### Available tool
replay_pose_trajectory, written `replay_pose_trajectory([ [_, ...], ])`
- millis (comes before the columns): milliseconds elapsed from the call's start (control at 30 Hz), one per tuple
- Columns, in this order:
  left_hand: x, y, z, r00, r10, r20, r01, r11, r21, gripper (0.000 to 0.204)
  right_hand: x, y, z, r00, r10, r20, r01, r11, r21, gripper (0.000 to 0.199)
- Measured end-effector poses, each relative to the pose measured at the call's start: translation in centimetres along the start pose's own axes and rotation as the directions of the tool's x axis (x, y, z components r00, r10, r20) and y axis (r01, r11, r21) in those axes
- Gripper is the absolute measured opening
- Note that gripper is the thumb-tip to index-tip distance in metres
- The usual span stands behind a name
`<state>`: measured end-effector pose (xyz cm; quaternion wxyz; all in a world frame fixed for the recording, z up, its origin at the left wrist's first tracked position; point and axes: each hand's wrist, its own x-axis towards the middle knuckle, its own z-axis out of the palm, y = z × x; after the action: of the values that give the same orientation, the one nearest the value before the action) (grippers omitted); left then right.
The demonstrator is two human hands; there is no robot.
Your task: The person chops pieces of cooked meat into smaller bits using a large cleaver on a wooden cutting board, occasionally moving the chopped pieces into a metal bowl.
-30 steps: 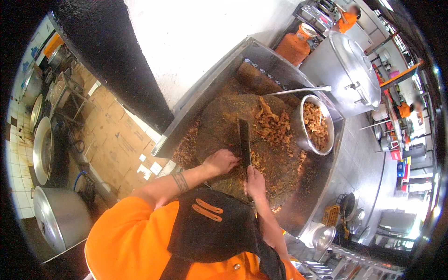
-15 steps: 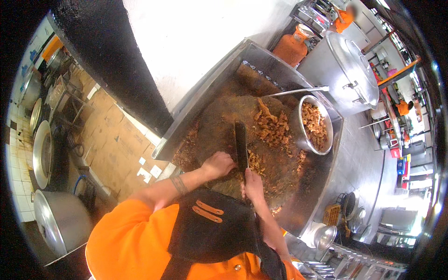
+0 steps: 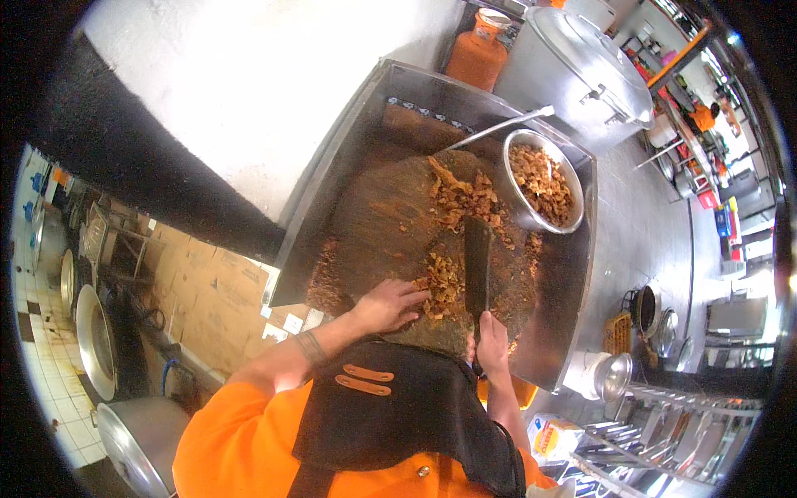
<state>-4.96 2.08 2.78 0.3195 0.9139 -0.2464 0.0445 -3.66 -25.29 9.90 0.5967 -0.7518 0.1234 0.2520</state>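
Whitewashed wall (image 3: 249,75) up top, dark post (image 3: 158,166) slanting down beside it, kitchen floor bending away at the right: that's the room on my feed. Center stage is the cleaver (image 3: 477,261), held by the right hand (image 3: 491,344) with its fingers wrapped firmly round the handle, the broad blade pointing away over the round chopping block (image 3: 365,224). Just left of the blade, chopped meat (image 3: 445,278) sits in a loose heap, and the left hand (image 3: 388,305) lies at its edge, fingers stretched out, grip relaxed. A bigger meat pile (image 3: 466,199) spreads past the blade's tip, and right there I've got a steel bowl (image 3: 515,199) full of more pieces. All of it sits inside a deep metal trough (image 3: 332,158). Beyond its rim: a big lidded pot (image 3: 544,79) and an orange gas cylinder (image 3: 477,58). Cardboard (image 3: 216,286) covers the floor at left.

Now the tricky bits. I can't tell whether the blade touches the block. Most of the handle is buried in that fist, the black apron (image 3: 357,415) covers the block's near edge, a co-worker (image 3: 703,118) shows only small, and glare washes out the far right.
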Motion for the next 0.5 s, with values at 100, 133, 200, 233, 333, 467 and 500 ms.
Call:
replay_pose_trajectory([
  [100, 2.6, 0.1, 1.5, 0.972, 0.066, 0.224, -0.068, 0.998, 0.001, 0.06, -1.3, 2.2, -1.1, 0.997, 0.053, -0.062, -0.051, 0.998, 0.044, 0.057],
  [133, 3.5, 0.5, 1.7, 0.963, 0.042, 0.266, -0.041, 0.999, -0.01, 0.06, -1.5, 3.1, -1.4, 0.993, 0.091, -0.079, -0.086, 0.994, 0.069, 0.058],
  [200, 4.9, 1.4, 2.0, 0.938, -0.007, 0.347, 0.017, 0.999, -0.027, 0.06, -1.6, 4.8, -1.9, 0.994, 0.092, -0.06, -0.088, 0.994, 0.069, 0.058],
  [233, 5.6, 2.2, 1.6, 0.931, -0.047, 0.362, 0.069, 0.996, -0.05, 0.06, -1.7, 5.3, -1.9, 0.994, 0.088, -0.06, -0.084, 0.995, 0.061, 0.059],
  [333, 6.8, 4.1, 1.0, 0.931, -0.111, 0.348, 0.148, 0.986, -0.082, 0.06, -1.7, 5.7, -1.8, 0.993, 0.088, -0.076, -0.088, 0.996, 0.015, 0.059],
  [467, 6.6, 3.3, 3.0, 0.973, -0.049, 0.226, 0.064, 0.996, -0.058, 0.055, -1.1, 5.5, -1.5, 0.996, 0.043, -0.075, -0.046, 0.998, -0.037, 0.058],
  [500, 6.5, 2.6, 3.8, 0.978, -0.031, 0.208, 0.044, 0.998, -0.055, 0.053, -1.1, 5.5, -1.5, 0.996, 0.051, -0.067, -0.053, 0.998, -0.025, 0.058],
])
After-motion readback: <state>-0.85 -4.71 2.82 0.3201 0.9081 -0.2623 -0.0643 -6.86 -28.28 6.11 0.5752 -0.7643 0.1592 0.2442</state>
